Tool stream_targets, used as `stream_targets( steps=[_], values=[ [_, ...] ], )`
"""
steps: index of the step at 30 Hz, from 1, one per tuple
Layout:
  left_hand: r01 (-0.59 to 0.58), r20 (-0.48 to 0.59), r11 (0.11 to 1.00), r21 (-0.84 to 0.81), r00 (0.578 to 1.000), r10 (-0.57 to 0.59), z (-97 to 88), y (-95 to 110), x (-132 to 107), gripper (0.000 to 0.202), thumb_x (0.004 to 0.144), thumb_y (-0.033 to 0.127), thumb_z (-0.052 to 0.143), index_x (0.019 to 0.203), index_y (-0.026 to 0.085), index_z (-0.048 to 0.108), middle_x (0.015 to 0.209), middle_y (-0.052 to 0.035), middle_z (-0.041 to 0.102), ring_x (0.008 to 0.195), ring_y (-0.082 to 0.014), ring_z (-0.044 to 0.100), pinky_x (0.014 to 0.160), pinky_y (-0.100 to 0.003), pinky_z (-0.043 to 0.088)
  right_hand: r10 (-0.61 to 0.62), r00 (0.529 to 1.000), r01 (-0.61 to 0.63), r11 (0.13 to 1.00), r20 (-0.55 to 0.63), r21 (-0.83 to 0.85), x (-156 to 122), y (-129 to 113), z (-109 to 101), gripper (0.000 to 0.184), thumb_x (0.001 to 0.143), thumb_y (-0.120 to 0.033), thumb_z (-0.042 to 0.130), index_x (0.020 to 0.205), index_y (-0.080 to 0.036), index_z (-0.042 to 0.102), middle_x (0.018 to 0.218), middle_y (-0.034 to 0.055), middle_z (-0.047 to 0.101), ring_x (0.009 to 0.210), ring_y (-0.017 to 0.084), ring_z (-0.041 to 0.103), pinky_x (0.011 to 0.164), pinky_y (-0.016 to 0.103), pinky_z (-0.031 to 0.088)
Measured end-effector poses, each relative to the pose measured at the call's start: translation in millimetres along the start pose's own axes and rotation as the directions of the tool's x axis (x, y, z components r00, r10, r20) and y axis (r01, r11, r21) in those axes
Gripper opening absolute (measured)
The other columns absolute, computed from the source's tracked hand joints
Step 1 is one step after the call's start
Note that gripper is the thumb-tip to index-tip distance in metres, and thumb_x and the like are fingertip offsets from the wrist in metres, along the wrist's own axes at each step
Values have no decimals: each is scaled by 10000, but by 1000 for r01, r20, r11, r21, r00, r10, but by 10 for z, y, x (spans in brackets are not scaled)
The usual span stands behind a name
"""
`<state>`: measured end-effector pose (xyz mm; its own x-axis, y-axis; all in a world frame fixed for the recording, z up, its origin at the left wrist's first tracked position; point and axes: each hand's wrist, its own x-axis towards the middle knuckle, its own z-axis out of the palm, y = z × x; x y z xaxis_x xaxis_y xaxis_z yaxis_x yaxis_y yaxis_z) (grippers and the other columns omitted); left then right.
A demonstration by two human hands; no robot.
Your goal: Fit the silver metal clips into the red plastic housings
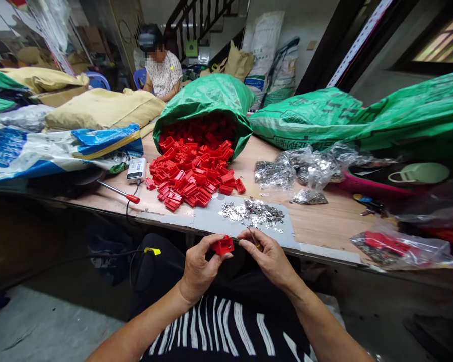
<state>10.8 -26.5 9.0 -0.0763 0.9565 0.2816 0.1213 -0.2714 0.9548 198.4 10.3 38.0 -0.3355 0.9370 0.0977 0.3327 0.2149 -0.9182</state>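
Between the thumb and fingers of my left hand [203, 264] is a small red plastic housing [223, 246], its open, hollow side turned to the right. My right hand [266, 255], close beside it, is closed on a slim tool [257, 245] with a yellowish part; most of it is hidden by the fingers, so its kind does not show. Just beyond my hands, a heap of small shiny metal pieces [254, 213] lies on a grey sheet [206, 219] at the table edge. Behind that, many like red housings [191, 176] spill from a green woven sack [211, 95].
Clear bags of metal parts [300, 168] lie to the right, near a pink tray [373, 185]. A white power bank [136, 170] and a red-tipped rod [121, 192] are at left. Full sacks [101, 108] line the back. Another person [163, 73] sits beyond the table.
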Motion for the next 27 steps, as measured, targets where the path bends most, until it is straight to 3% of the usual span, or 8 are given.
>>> stream_targets(
  steps=[8, 17, 22, 27],
  values=[
    [-19, 44, 999, -44, 999, 20, 17, 46, -17, 345, 728, 186, 734, 1061, 263, 689, 1075, -44, 722, 1044, -237, 653, 964, -371, 490, 74, 994, -84, 987, 76, 140, 54, 74, 102, 262, 804, -408, 654, 802, -191, 507, 750, -24, 495, 699, 120, 458, 650, 238, 412],
    [10, 71, 1000, -18, 997, -9, 70, 2, -80, 329, 754, 199, 712, 1077, 252, 677, 1049, -53, 721, 970, -224, 668, 902, -346, 509, 103, 991, -119, 974, 86, 194, 2, 252, 247, 289, 816, -421, 615, 779, -200, 432, 730, -42, 428, 658, 106, 392, 597, 226, 371],
    [77, 54, 994, -81, 996, -72, 61, 10, -104, 331, 713, 216, 752, 1038, 250, 702, 1018, -60, 726, 945, -237, 670, 887, -351, 514, 193, 958, -267, 873, 213, 409, -58, 208, 250, 373, 785, -493, 650, 843, -207, 419, 713, -57, 421, 553, 69, 339, 477, 193, 268],
    [89, 94, 993, -74, 992, -82, 49, -5, -131, 326, 715, 219, 756, 1034, 247, 695, 999, -60, 730, 919, -233, 681, 849, -339, 529, 227, 918, -376, 755, 324, 537, -103, 141, 220, 439, 742, -516, 693, 843, -220, 384, 658, -87, 368, 492, 49, 279, 452, 185, 179]
  ],
)
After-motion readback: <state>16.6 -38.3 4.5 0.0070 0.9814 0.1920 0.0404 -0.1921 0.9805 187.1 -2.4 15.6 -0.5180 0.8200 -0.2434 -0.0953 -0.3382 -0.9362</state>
